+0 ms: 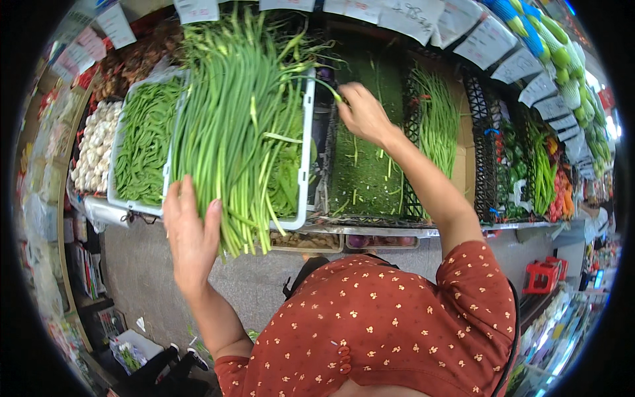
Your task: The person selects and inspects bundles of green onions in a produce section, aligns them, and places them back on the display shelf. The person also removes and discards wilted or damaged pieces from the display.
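Note:
A large heap of garlic scapes (233, 114) lies over a white plastic crate (303, 188) that also holds leafy greens (287, 178). At the heap's lower left edge is my left hand (191, 223), fingers spread and touching the stems. My right hand (364, 111) pinches the tip of one scape at the heap's right side, above a green mat (367, 168) strewn with loose stalks and bits. Left of the heap, flat green pea pods (146, 144) fill another white crate.
Garlic bulbs (96, 149) sit far left. Right of the mat are long green beans (436, 124), black plastic crates (483, 149) and peppers (543, 173). Price cards (483, 42) hang along the back. Red stools (543, 275) stand at the right; a person's legs (168, 367) show lower left.

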`<state>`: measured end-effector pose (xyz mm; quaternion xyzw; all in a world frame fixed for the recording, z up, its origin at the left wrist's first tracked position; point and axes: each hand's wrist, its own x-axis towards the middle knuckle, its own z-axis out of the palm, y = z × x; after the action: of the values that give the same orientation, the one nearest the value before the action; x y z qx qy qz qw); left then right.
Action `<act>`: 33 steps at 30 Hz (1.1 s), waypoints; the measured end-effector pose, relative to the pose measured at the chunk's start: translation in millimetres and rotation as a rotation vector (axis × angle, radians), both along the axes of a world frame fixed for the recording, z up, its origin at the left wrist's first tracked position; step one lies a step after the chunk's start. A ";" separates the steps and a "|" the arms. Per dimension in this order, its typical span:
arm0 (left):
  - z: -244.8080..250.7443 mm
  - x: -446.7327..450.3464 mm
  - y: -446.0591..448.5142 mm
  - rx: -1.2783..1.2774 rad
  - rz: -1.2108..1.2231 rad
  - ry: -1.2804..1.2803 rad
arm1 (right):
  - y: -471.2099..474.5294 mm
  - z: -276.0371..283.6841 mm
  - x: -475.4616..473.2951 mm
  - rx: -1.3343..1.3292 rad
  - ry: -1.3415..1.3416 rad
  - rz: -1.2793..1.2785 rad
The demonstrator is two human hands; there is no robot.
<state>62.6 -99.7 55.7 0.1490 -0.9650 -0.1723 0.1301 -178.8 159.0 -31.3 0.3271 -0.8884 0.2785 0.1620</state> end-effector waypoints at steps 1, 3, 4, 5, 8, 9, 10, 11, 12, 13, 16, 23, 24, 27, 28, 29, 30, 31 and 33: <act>5.5 3.7 6.0 -0.092 -0.013 0.072 | 27.6 -13.3 12.3 0.076 -0.122 -0.110; 13.4 12.2 24.7 0.058 -0.134 0.341 | 67.8 -36.7 30.9 0.388 -0.521 -0.365; 11.5 11.3 36.7 0.079 -0.240 0.421 | 81.8 -47.2 39.8 0.431 -0.846 -0.438; 6.5 8.2 50.0 0.133 -0.335 0.488 | 90.8 -58.3 52.5 0.474 -0.879 -0.423; -43.4 -21.0 115.6 0.459 -0.543 0.401 | 95.1 -88.1 70.3 0.487 -0.946 -0.369; -64.9 -34.7 135.9 0.476 -0.624 0.391 | 94.6 -95.6 67.8 0.447 -0.929 -0.342; -86.5 -47.5 152.9 0.450 -0.675 0.390 | 94.3 -102.7 60.9 0.399 -0.908 -0.375; -105.8 -55.7 164.5 0.403 -0.687 0.329 | 93.5 -108.9 50.2 0.333 -0.876 -0.398; -124.2 -62.1 173.5 0.411 -0.678 0.266 | 93.2 -115.9 39.8 0.263 -0.845 -0.419; -139.2 -64.8 180.7 0.409 -0.638 0.255 | 92.0 -122.4 27.9 0.232 -0.856 -0.529; -168.6 -69.7 191.8 0.426 -0.594 0.076 | 89.7 -141.4 -4.1 0.095 -0.868 -0.816; -179.3 -73.2 194.5 0.318 -0.547 0.169 | 80.9 -166.6 -23.9 0.374 -0.866 -0.803; -179.2 -73.6 195.3 0.298 -0.542 0.184 | 81.2 -168.0 -25.2 0.344 -0.826 -0.828; -178.0 -72.0 197.5 0.272 -0.510 0.175 | 89.5 -168.3 -37.1 0.003 -1.074 -0.924; -177.6 -72.3 197.9 0.261 -0.501 0.165 | 92.8 -167.8 -39.1 -0.119 -1.100 -0.920; -176.9 -72.3 198.0 0.274 -0.499 0.157 | 93.7 -166.6 -40.6 -0.331 -1.162 -0.886; -176.4 -72.7 198.0 0.281 -0.498 0.146 | 93.9 -164.4 -40.8 -0.553 -1.212 -0.841; -175.8 -72.8 198.1 0.291 -0.498 0.134 | 94.3 -160.9 -38.4 -0.774 -1.254 -0.790; -174.7 -73.4 197.7 0.310 -0.483 0.117 | 90.1 -153.0 -18.0 -1.207 -1.141 -0.658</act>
<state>-10.7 98.0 -119.0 -0.0771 -0.9256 -0.3519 0.1165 -196.7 249.1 -184.3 -0.2739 -0.5847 0.7585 -0.0883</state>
